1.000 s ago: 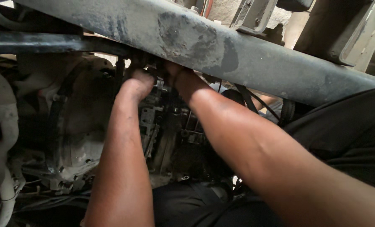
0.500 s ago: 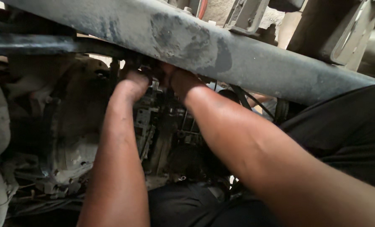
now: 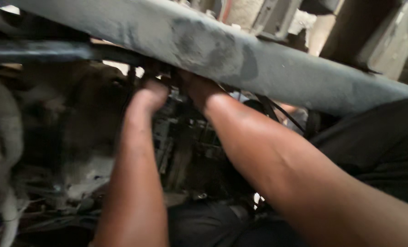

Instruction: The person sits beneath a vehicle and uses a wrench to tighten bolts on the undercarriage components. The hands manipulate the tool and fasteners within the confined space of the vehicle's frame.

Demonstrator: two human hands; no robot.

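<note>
Both hands go up behind the grey metal beam (image 3: 240,59) that slants across the top. The left hand (image 3: 150,95) and the right hand (image 3: 195,88) sit close together at its lower edge, their fingers hidden behind it, so I cannot tell whether they grip anything. Dark greasy machinery (image 3: 185,151) sits below between the forearms; a pale hose (image 3: 2,132) curves at far left.

- One view only, worn on the head, close behind both forearms.
- It faces toward 12 o'clock, at a grey beam (image 3: 240,59) crossing from 10 to 3 o'clock.
- Dark machinery (image 3: 190,151) fills the centre; the picture is blurred.
</note>
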